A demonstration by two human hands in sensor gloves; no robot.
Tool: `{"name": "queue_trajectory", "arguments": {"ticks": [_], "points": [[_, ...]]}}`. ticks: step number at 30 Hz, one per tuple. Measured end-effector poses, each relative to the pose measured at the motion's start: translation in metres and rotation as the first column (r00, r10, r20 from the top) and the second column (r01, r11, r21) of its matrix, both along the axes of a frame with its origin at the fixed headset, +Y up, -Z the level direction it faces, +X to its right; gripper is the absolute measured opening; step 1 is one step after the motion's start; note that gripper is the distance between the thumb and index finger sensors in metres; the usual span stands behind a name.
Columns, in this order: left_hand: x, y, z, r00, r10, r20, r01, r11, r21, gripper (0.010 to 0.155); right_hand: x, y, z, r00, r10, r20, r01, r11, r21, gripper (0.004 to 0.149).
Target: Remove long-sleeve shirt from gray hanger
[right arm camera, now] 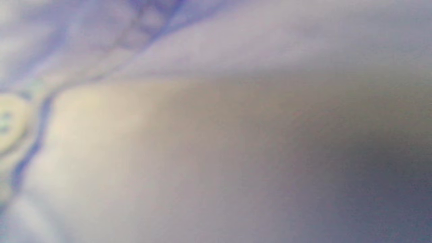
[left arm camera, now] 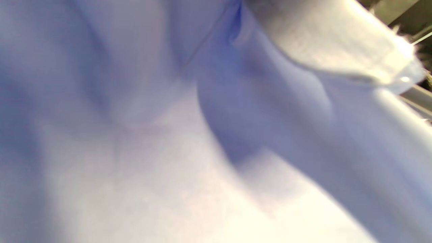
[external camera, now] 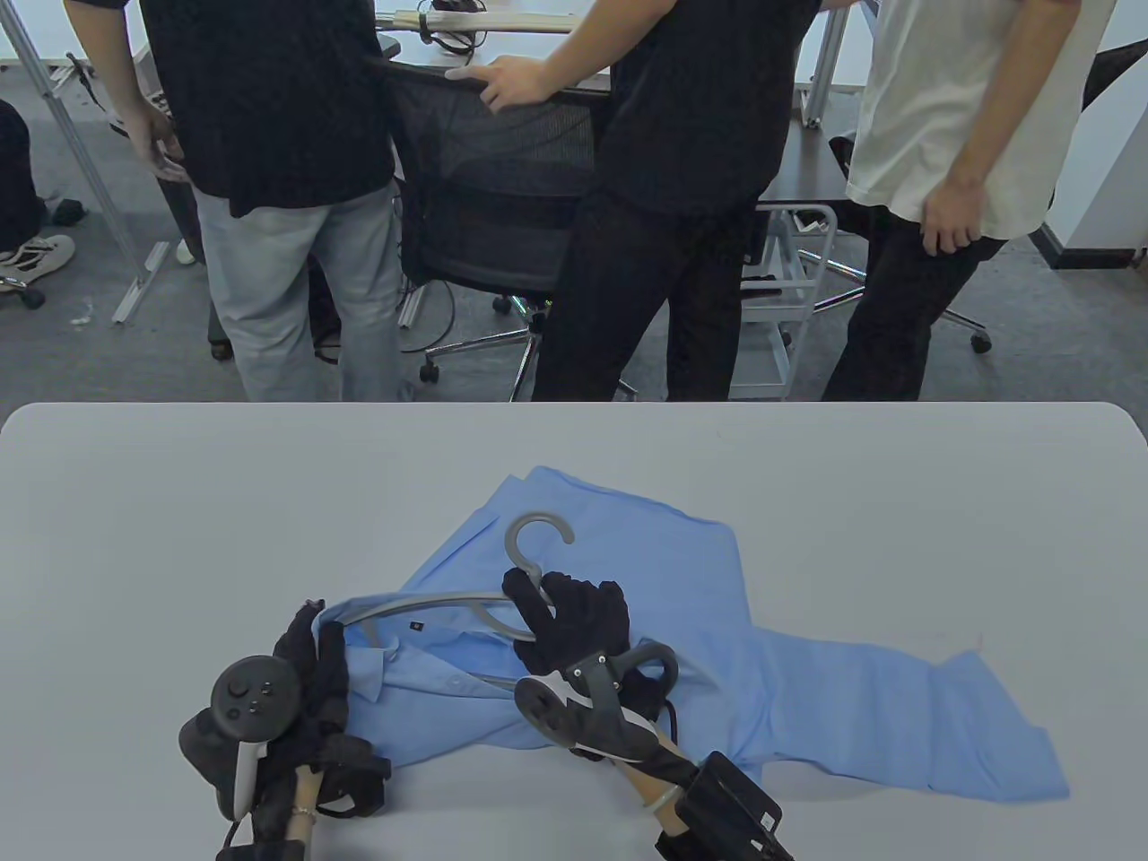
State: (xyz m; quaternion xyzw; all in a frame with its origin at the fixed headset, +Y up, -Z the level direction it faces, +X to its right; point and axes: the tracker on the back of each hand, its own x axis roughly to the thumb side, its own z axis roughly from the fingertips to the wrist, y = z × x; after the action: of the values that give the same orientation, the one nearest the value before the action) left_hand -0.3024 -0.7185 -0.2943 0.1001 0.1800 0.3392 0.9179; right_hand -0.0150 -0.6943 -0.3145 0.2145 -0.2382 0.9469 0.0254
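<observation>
Nearest, the left hand (external camera: 309,668) grips the light-blue long-sleeve shirt (external camera: 807,682) at its collar edge. The right hand (external camera: 574,619) seems to close around the gray hanger (external camera: 430,610) below its hook. The shirt lies spread on the bench (external camera: 179,502), hanger partly inside.

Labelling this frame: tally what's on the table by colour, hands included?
Light blue: 1, the long-sleeve shirt.
Gray: 1, the hanger, partly inside the shirt.
Black: 2, the gloved left hand at the collar and the right hand at the hanger's neck.
Total: 4
</observation>
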Motion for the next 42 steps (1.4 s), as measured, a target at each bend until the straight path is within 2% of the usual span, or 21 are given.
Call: {"name": "queue_trajectory", "arguments": {"ticks": [3, 9, 14, 20, 23, 31, 34, 39, 42], "points": [[-0.003, -0.002, 0.001, 1.0, 0.025, -0.004, -0.025, 1.0, -0.013, 0.056, 0.0, -0.001, 0.001, 1.0, 0.001, -0.007, -0.001, 1.0, 0.005, 0.079], [-0.009, -0.006, 0.004, 0.979, 0.205, 0.004, -0.205, 0.979, -0.002, 0.055, 0.005, -0.005, 0.0, 0.999, -0.033, -0.019, 0.032, 0.999, -0.028, 0.079], [-0.012, -0.009, 0.003, 0.954, 0.3, 0.002, -0.3, 0.954, 0.002, 0.053, 0.008, -0.006, -0.001, 0.999, -0.046, -0.015, 0.045, 0.998, -0.039, 0.079], [-0.019, -0.011, 0.006, 0.917, 0.4, -0.003, -0.399, 0.915, 0.053, 0.05, 0.011, -0.008, -0.004, 0.997, -0.08, -0.013, 0.079, 0.995, -0.059, 0.079], [-0.023, -0.012, 0.008, 0.877, 0.481, -0.004, -0.479, 0.875, 0.073, 0.048, 0.011, -0.007, -0.003, 0.996, -0.092, -0.017, 0.092, 0.995, -0.045, 0.079], [-0.035, -0.027, 0.01, 0.678, 0.735, 0.029, -0.734, 0.674, 0.08, 0.047, 0.011, -0.004, 0.0, 0.993, -0.112, -0.038, 0.112, 0.994, 0.001, 0.079], [-0.037, -0.029, 0.011, 0.665, 0.746, 0.047, -0.747, 0.661, 0.072, 0.045, 0.011, -0.005, -0.001, 0.991, -0.129, -0.044, 0.129, 0.992, -0.007, 0.079], [-0.034, -0.033, 0.009, 0.594, 0.8, 0.085, -0.804, 0.594, 0.034, 0.047, 0.013, -0.005, -0.002, 0.986, -0.157, -0.052, 0.156, 0.988, -0.021, 0.079], [-0.034, -0.038, 0.009, 0.552, 0.83, 0.078, -0.833, 0.552, 0.018, 0.048, 0.019, 0.001, -0.005, 0.969, -0.243, -0.045, 0.241, 0.969, -0.047, 0.079]]}}
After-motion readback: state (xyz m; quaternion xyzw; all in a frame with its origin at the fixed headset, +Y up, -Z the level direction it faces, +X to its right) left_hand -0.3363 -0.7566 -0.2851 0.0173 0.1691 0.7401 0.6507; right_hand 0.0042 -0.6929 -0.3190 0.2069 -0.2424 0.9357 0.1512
